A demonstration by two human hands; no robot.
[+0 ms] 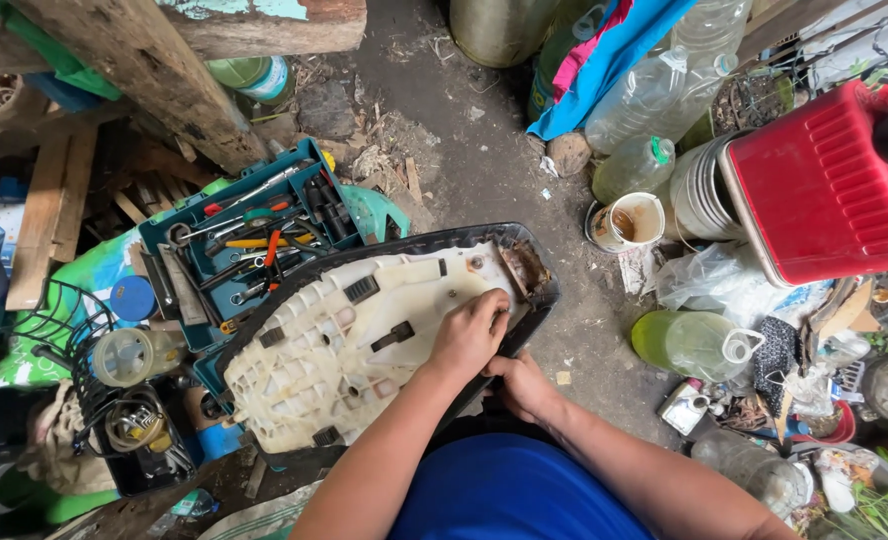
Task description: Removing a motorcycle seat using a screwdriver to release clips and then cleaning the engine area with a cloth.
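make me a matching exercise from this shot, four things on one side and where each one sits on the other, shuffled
Things:
1. left hand
2. right hand
3. toolbox
4. red crate

Places:
A. far right, above the clear bags
B. on the pale underside of the seat
C. at the seat's near edge, gripping the black cover
D. left of centre, behind the seat, full of tools

Pairs: 1-B, 2-C, 3-D, 4-A

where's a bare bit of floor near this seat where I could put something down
Bare floor lies beyond the seat, up to the blue cloth. A narrower strip runs between seat and green jug. The toolbox side and right are crowded.
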